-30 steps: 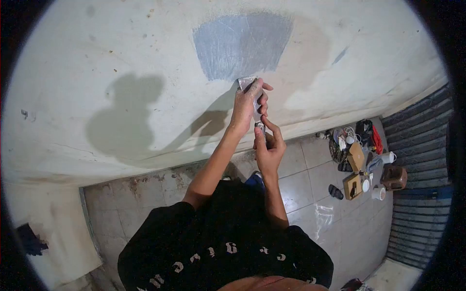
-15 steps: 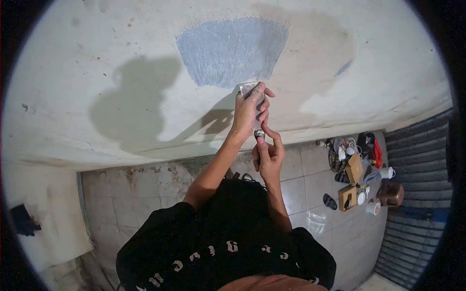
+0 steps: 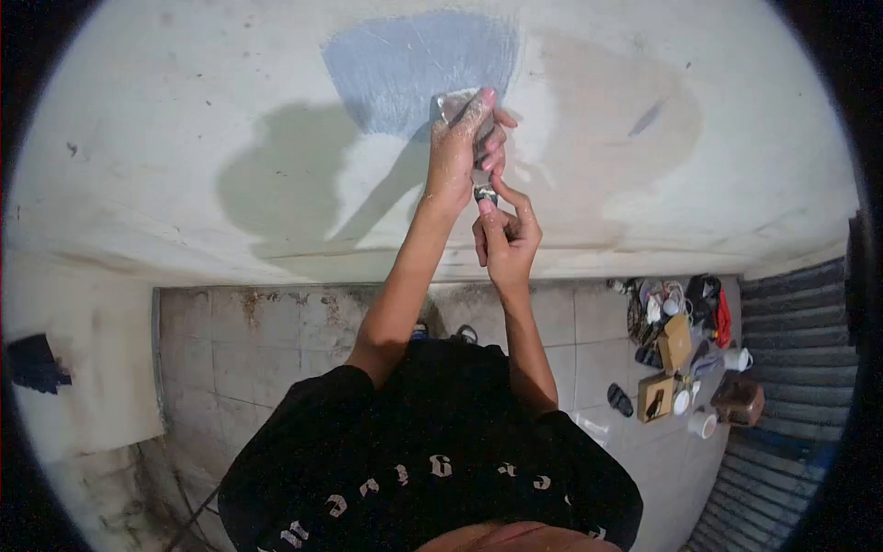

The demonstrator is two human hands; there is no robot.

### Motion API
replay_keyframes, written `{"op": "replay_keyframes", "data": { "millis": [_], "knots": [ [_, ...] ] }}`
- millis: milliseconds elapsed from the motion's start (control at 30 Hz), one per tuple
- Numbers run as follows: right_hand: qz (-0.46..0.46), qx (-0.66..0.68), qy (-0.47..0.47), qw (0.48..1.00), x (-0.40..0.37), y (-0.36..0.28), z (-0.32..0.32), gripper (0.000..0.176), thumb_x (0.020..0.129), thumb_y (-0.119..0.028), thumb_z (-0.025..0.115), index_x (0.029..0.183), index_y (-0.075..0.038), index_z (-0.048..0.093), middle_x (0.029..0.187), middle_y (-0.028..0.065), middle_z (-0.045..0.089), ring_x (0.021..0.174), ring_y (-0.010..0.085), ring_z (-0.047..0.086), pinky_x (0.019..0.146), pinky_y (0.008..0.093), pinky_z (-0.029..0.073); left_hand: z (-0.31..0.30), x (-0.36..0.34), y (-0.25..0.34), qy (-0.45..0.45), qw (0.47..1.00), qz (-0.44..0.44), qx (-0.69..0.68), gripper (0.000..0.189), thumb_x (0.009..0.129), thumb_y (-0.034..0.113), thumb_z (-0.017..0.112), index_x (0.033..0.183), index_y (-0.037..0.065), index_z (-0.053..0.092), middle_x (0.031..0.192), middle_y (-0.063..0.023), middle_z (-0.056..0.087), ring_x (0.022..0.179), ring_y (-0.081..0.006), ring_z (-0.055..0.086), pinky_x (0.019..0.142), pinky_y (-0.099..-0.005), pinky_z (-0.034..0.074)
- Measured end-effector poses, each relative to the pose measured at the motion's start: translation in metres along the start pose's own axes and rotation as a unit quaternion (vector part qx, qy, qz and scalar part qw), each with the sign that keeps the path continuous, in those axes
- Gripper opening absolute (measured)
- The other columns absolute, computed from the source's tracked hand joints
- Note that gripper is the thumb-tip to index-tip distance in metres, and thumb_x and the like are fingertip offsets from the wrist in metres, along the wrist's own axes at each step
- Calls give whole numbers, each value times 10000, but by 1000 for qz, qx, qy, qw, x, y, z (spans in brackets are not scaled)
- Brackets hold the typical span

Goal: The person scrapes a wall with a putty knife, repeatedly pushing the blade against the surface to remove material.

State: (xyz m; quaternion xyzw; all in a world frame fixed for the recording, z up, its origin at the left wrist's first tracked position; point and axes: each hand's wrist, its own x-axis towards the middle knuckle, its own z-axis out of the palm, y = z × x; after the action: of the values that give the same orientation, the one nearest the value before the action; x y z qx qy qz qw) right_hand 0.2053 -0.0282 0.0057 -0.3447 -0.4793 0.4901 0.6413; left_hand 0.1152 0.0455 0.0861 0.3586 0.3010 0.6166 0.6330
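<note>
A scraper [image 3: 453, 108] with a wide, pale-smeared metal blade is held between both hands against the wall [image 3: 276, 69]. Its top edge overlaps the lower part of a blue-grey patch [image 3: 418, 60], which has thin scratch lines. My left hand [image 3: 455, 156], dusted with white specks, is wrapped round the blade, thumb along its face. Lower down, my right hand [image 3: 510, 241] pinches the dark handle end between thumb and fingers. The fingers hide much of the scraper's middle.
Slippers [image 3: 620, 399], open cardboard boxes [image 3: 676, 340], white tubs [image 3: 703, 424] and a brown stool-like object [image 3: 739, 403] crowd the tiled floor [image 3: 258, 331] at right. Beyond them stands a ribbed metal shutter [image 3: 796, 322]. A dark patch [image 3: 37, 363] marks the left wall.
Both hands have moved up the wall with the scraper, from the blue-grey patch's bottom edge onto its lower part. The camera view has shifted slightly. Both grips stay the same.
</note>
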Motion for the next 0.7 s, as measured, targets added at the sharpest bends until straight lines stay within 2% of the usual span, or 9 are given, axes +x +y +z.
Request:
{"op": "replay_keyframes", "data": {
  "millis": [67, 167, 200, 233, 367, 500, 600, 700],
  "knots": [
    [12, 1, -4, 1000, -11, 12, -4, 341, 948, -101, 594, 1275, -34, 523, 599, 18, 551, 437, 43, 431, 386, 203, 302, -16, -6, -20, 26, 999, -17, 6, 417, 933, 395, 596, 807, -2, 606, 541, 6, 439, 405, -101, 424, 384, -261, 375],
    [107, 8, -23, 994, -34, 33, -22, 375, 966, -155, 569, 1316, -52, 481, 575, 27, 524, 394, 71, 416, 350, 218, 293, -33, -13, -46, 38, 998, -38, 23, 417, 937, 392, 589, 823, -8, 617, 554, -7, 472, 424, -114, 452, 418, -266, 390],
    [123, 5, -21, 992, -38, 35, -24, 381, 970, -169, 563, 1324, -60, 472, 611, 35, 549, 406, 63, 426, 356, 216, 307, -34, -15, -51, 47, 997, -47, 29, 418, 938, 393, 585, 826, -9, 619, 555, -8, 476, 429, -115, 457, 428, -267, 393],
    [112, -2, -19, 994, -43, 35, -25, 383, 969, -166, 564, 1325, -57, 471, 627, 36, 556, 409, 60, 426, 359, 214, 309, -35, -20, -54, 57, 996, -59, 34, 420, 940, 394, 582, 830, -10, 621, 555, -9, 480, 434, -117, 463, 438, -268, 396],
    [50, -44, -12, 998, -47, 25, -27, 382, 956, -143, 580, 1315, -53, 486, 710, 52, 585, 441, 46, 432, 383, 206, 327, -29, -20, -45, 39, 995, -15, 96, 526, 968, 481, 478, 858, -8, 636, 546, -18, 496, 452, -130, 488, 457, -277, 402],
    [14, -80, -24, 996, -41, 22, -33, 397, 950, -145, 593, 1320, -50, 486, 705, 46, 583, 448, 42, 426, 391, 202, 329, -32, -14, -56, 24, 998, -19, 50, 680, 964, 602, 357, 872, -9, 642, 549, -28, 514, 456, -140, 500, 469, -279, 410],
    [121, -52, -66, 989, -39, 14, -42, 402, 953, -159, 594, 1322, -43, 482, 683, 44, 581, 439, 46, 422, 385, 208, 329, -39, -16, -63, 33, 999, -32, 20, 746, 949, 654, 312, 893, -12, 644, 550, -32, 524, 473, -144, 516, 479, -284, 423],
    [146, -48, -86, 984, -42, 13, -41, 401, 960, -164, 585, 1325, -38, 477, 666, 46, 583, 426, 50, 422, 379, 211, 328, -49, -22, -65, 34, 999, -35, -13, 748, 940, 661, 326, 936, -14, 647, 577, -41, 548, 509, -154, 548, 518, -297, 465]
  ]
}}
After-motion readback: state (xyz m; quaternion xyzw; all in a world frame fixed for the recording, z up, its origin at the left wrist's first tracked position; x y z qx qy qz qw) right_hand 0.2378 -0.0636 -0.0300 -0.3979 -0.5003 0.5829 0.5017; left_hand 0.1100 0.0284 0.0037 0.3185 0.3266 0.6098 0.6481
